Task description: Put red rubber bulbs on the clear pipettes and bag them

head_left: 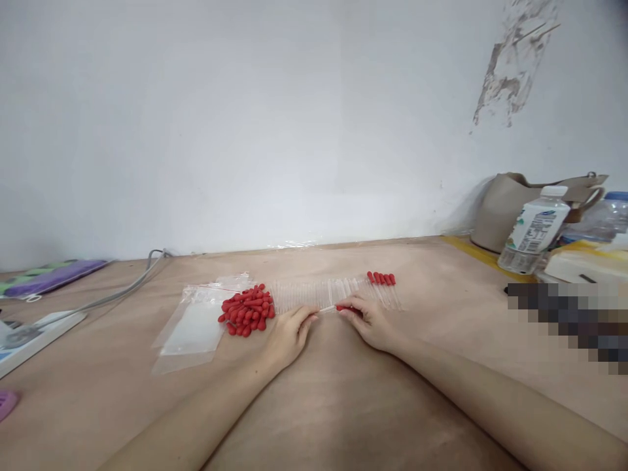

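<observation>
My left hand (289, 335) pinches one end of a thin clear dropper tube (327, 309), held level just above the table. At the tube's other end, my right hand (371, 322) closes its thumb and fingers on a red rubber bulb (339, 308). Whether the tube sits inside the bulb I cannot tell. Behind both hands lies a row of clear dropper tubes (299, 294), side by side. Several tubes at the row's right end carry red bulbs (381, 279). A heap of loose red bulbs (246, 311) is left of my left hand.
Clear plastic bags (189, 333) lie left of the heap. Farther left are a power strip (46, 340), a grey cable (130, 290) and a purple pouch (56, 278). A bottle (534, 229) and a beige bag (495, 209) stand at the right, near the wall.
</observation>
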Motion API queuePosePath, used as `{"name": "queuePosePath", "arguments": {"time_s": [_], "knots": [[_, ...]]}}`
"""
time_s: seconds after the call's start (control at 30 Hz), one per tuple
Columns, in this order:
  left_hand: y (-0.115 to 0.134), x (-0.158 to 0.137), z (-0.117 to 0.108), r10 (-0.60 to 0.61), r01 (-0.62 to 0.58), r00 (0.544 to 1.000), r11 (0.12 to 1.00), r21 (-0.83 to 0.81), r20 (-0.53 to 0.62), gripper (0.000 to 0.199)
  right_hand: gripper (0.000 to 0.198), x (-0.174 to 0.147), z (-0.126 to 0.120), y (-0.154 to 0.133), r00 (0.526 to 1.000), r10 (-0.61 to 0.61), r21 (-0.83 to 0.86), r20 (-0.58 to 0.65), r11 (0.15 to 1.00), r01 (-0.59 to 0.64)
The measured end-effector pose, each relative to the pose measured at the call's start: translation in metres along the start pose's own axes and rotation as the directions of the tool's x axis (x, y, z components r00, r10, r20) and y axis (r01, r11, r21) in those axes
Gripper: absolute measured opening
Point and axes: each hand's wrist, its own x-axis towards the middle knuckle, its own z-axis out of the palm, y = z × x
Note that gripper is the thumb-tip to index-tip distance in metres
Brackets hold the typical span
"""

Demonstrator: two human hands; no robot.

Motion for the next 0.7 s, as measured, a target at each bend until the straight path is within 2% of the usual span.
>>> {"name": "queuePosePath", "arguments": {"time_s": [0.2, 0.7], "knots": [[0.0026, 0.0006, -0.0005, 0.025, -0.024, 0.999, 1.000, -0.018, 0.041, 0.020, 0.020, -0.0010, -0.0029, -0.0016, 1.000, -0.002, 0.030, 0.006, 1.000, 0.002], [0.0034, 0.0003, 0.0005, 0.050, -0.050, 0.997, 0.999, 0.000, 0.059, 0.023, 0.014, -0.0013, -0.0044, -0.0049, 0.997, 0.000, 0.058, 0.076, 0.998, -0.004]]}}
